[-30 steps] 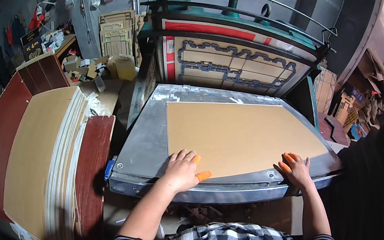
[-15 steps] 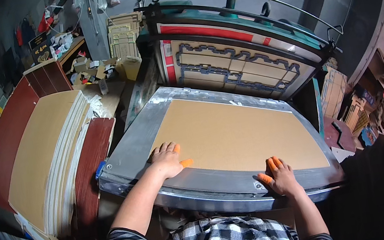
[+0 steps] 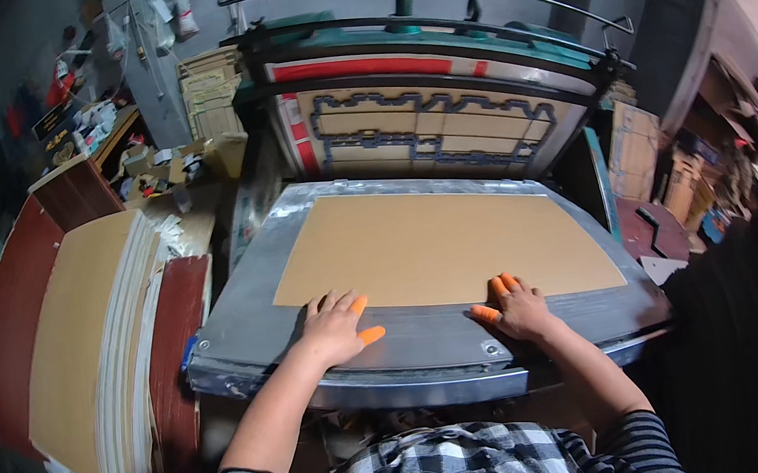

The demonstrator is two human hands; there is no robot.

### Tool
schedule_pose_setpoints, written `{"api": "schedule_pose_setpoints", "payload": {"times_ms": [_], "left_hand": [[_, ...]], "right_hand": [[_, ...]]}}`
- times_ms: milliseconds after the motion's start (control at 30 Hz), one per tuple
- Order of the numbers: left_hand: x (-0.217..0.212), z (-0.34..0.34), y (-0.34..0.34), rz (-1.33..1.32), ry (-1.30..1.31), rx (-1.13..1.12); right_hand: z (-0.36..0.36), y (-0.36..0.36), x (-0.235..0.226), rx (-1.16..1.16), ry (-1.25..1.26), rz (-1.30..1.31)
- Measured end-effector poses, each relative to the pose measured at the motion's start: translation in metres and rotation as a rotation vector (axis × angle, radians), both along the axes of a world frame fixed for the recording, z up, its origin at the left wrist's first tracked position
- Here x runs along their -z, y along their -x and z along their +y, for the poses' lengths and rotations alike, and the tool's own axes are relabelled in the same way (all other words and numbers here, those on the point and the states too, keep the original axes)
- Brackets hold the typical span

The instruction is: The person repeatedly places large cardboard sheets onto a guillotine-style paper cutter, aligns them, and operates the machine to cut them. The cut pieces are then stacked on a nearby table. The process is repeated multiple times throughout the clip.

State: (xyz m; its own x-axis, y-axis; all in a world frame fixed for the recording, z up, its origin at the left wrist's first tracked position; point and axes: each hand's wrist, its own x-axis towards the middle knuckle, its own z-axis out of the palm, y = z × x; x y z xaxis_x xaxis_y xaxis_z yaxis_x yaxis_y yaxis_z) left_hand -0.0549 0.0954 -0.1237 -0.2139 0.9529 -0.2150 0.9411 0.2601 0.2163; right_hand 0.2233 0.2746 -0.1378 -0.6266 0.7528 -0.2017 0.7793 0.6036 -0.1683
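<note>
- Nearest to me, my two forearms rise from the lower edge in striped sleeves over a checked garment.
- My left hand (image 3: 332, 328) lies flat on the grey metal platen (image 3: 241, 310), fingers spread apart and gripping nothing; its fingertips, two capped in orange, touch the near edge of the cardboard sheet (image 3: 440, 241).
- My right hand (image 3: 514, 307) also rests open on the platen, fingers splayed, orange-capped tips at the sheet's near edge, right of centre; it clasps nothing.
- The cardboard sheet lies flat on the platen, a bare grey margin showing all around it.
- To my left, a tilted stack of cardboard sheets (image 3: 80, 337) rests between reddish-brown boards (image 3: 12, 318), just beside the platen.
- Beyond the sheet, the upright cutting die (image 3: 426, 128) stands tilted back, a brown panel with a grey rule pattern and red border.
- Farther left, a cluttered workbench (image 3: 152, 169) holds small boxes and scraps.
- Far right, cardboard offcuts (image 3: 631, 154) lean near the machine.
</note>
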Motion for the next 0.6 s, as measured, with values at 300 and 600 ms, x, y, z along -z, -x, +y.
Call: {"api": "schedule_pose_setpoints", "payload": {"times_ms": [300,600], "left_hand": [[0.012,0.01,-0.01,0.016,0.022,-0.079],[0.012,0.011,-0.013,0.022,0.045,-0.08]], "right_hand": [[0.019,-0.021,0.005,0.104,-0.073,-0.008],[0.014,-0.025,0.009,0.042,-0.102,-0.006]]}}
